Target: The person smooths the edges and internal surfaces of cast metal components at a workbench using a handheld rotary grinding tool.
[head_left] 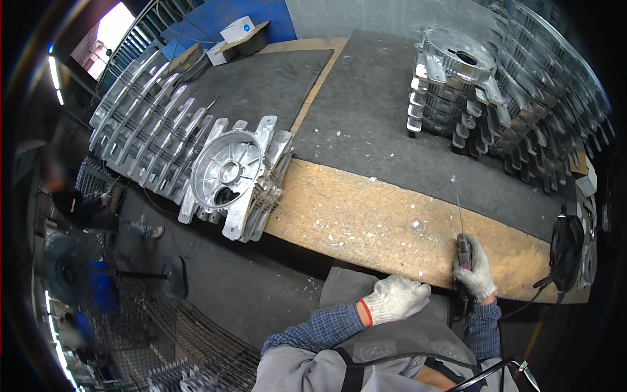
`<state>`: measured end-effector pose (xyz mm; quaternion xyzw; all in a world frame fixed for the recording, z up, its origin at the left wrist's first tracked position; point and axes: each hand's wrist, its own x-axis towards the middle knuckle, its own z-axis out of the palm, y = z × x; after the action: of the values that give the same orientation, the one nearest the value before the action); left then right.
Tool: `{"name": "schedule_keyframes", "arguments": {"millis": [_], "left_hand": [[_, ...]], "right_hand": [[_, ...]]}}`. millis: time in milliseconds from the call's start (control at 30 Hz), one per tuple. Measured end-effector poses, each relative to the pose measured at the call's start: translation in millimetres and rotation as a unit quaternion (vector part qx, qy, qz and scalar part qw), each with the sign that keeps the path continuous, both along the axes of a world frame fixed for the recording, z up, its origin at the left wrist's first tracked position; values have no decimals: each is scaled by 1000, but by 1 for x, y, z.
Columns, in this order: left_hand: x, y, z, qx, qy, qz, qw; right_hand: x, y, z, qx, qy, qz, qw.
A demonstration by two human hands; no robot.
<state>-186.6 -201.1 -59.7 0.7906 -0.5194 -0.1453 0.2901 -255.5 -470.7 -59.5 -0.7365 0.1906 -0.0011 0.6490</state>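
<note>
My right hand [479,273], in a white knit glove, is wrapped around a hand-held power tool [464,251] with a dark grey and red body. A long thin rod [460,212] points up from it, over the wooden board [349,199] along the bench front. At the bench's front edge, left of the tool, is my gloved left hand [396,300]. Its fingers are curled, and whatever lies under them is hidden. Pale metal chips [417,225] are scattered across the board. Farther left, a finned metal housing [228,171] rests on top of a stack, its round cavity facing up.
More stacked housings [140,124] line the bench's left end; others [457,55] rise at the far right. Black rubber matting [372,108] covers the bench behind the board. A black bag [565,245] hangs at the right end. A person [85,206] and a fan [68,268] are at left.
</note>
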Motion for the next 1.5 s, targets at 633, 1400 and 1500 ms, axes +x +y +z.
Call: {"name": "schedule_keyframes", "arguments": {"millis": [633,1400,1500], "left_hand": [[59,-10,99,-82,-82,144,983],[-39,42,14,-91,-73,116,986],[-37,58,7,-114,-70,137,981]], "right_hand": [[-9,-12,17,-185,9,65,980],[-10,-24,-37,-90,-102,-5,991],[-18,-34,-18,-215,-90,4,972]]}}
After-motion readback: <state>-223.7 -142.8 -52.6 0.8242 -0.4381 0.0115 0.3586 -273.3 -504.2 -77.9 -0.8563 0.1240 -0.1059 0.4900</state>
